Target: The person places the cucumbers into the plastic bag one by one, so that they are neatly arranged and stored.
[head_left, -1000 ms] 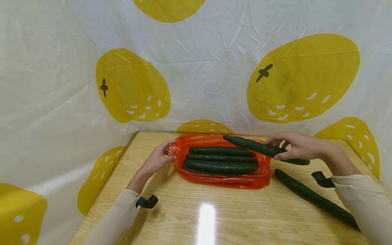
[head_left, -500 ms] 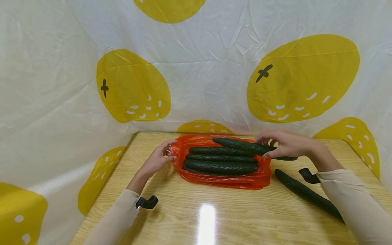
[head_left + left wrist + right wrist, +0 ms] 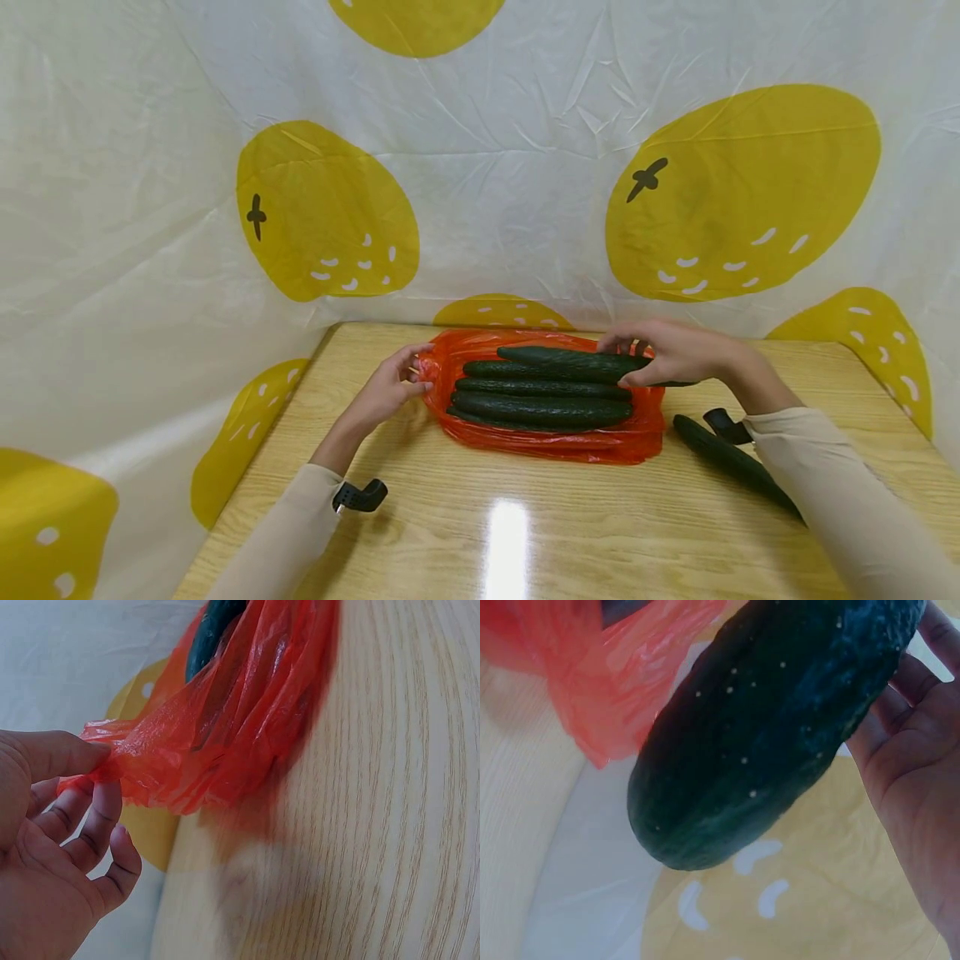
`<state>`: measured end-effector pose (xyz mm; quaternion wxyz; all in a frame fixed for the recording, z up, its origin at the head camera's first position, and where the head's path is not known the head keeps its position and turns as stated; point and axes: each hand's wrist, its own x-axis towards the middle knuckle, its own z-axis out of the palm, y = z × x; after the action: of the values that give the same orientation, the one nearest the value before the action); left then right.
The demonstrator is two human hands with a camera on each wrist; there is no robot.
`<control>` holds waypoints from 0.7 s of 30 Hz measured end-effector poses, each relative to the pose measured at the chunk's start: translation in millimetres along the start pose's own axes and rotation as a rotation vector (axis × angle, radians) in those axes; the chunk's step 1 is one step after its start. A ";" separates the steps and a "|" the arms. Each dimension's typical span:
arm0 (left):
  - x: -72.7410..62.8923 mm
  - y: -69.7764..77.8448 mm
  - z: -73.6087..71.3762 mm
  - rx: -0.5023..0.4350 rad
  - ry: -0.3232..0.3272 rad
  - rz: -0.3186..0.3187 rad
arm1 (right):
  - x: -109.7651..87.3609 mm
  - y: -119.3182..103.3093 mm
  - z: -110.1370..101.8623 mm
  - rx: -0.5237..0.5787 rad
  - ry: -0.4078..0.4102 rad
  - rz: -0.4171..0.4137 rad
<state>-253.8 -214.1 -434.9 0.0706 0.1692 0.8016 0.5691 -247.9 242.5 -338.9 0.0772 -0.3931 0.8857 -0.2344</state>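
- A white plastic backdrop printed with large yellow lemon shapes (image 3: 742, 192) hung behind and to both sides of the work surface.
- A light wooden table with a glossy grain (image 3: 525, 533) carried everything else.
- A crumpled orange-red plastic bag (image 3: 555, 442) lay open near the far middle of the table, with 3 long dark green cucumbers (image 3: 540, 408) side by side in it, running left to right.
- A 4th dark green cucumber with a bumpy skin (image 3: 570, 362) was held over the far edge of the bag, just above the row of 3; its blunt end stuck out past the hand in the right wrist view.
- Another long dark green cucumber (image 3: 731, 462) lay on the bare table to the right of the bag, partly hidden by the right sleeve.
- The right hand (image 3: 667, 354) gripped the 4th cucumber near its right end, fingers curled over it and thumb under.
- The left hand (image 3: 390, 387) pinched the bag's left edge between thumb and forefinger, the other fingers loosely bent.
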 end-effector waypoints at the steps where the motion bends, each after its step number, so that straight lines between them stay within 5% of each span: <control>1: -0.2 0.0 0.0 -0.002 0.000 0.002 | 1.6 -0.1 0.5 -0.001 0.001 -0.006; 21: 0.2 -0.5 1.2 -0.002 -0.005 -0.004 | 32.3 -3.2 19.0 -0.025 -0.035 -0.077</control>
<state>-253.7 -213.2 -435.7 0.0740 0.1690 0.8012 0.5692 -261.6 210.2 -352.5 0.0784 -0.4320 0.8713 -0.2192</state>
